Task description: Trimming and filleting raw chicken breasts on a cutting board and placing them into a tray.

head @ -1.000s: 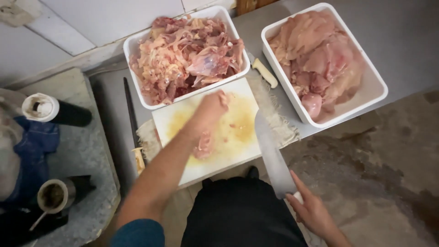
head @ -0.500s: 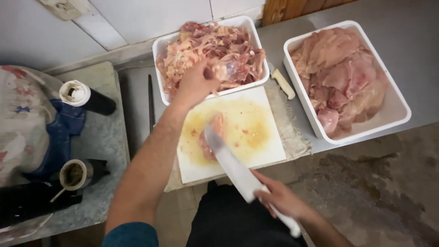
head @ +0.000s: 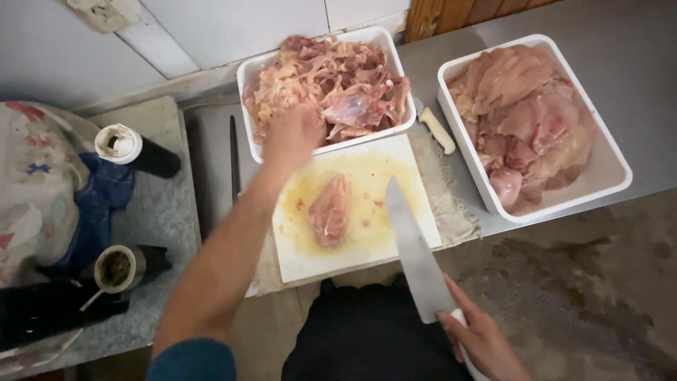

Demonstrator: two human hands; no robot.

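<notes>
Head view: the left hand [head: 293,137] reaches up the middle of the frame, resting at the near rim of the white tray of chicken scraps [head: 395,53]; whether its fingers are apart or closed on anything cannot be told. Just below it, a raw chicken piece [head: 329,209] lies on the stained white cutting board [head: 409,159]. At lower right, the right hand [head: 483,339] is clamped on the handle of a large knife [head: 412,257], blade pointing up over the board's right part. A second white tray of pale fillets [head: 606,169] sits on the worktop [head: 635,63] at upper right.
</notes>
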